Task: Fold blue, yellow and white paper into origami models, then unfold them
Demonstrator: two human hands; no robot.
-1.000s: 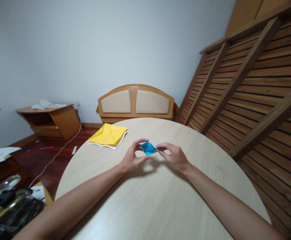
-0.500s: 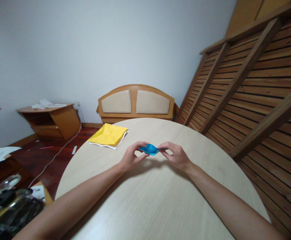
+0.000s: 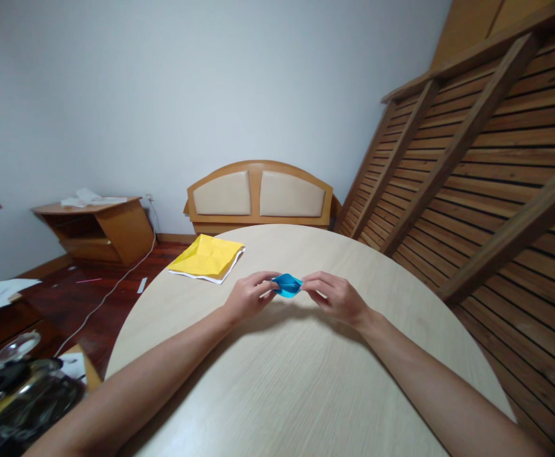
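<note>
From here I am pinching blue folded paper [image 3: 287, 286] by opposite ends between the fingers of my left hand [image 3: 249, 296] and right hand [image 3: 338, 297], over the table [image 3: 277, 381]; yellow paper [image 3: 206, 256] is lying near its far-left edge.

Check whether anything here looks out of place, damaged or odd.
On the floor left of the table, a white strip and a thin pink stick lie loose, as if dropped. On the table, the yellow paper is creased and not flush with the white sheet beneath.
</note>
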